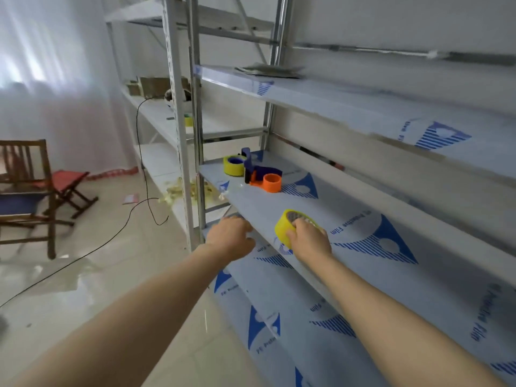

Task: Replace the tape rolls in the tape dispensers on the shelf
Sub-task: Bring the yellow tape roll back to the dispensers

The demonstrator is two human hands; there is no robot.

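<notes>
Nearer tape roll [282,228]: yellow. Farther tape roll [233,166]: yellow, blue inside. Tape dispenser [264,175]: dark blue body, orange hub and base. Shelf [251,203] film: pale grey-white, printed with blue triangles, blue stripes and blue lettering. Chair [28,174]: dark brown wood. Stool [68,177]: red seat. Cable [137,127]: black.

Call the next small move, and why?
Probably carry the yellow tape roll, gripped by the right hand, along the shelf toward the tape dispenser: its orange hub looks bare, and the open left hand is free to steady it.
</notes>
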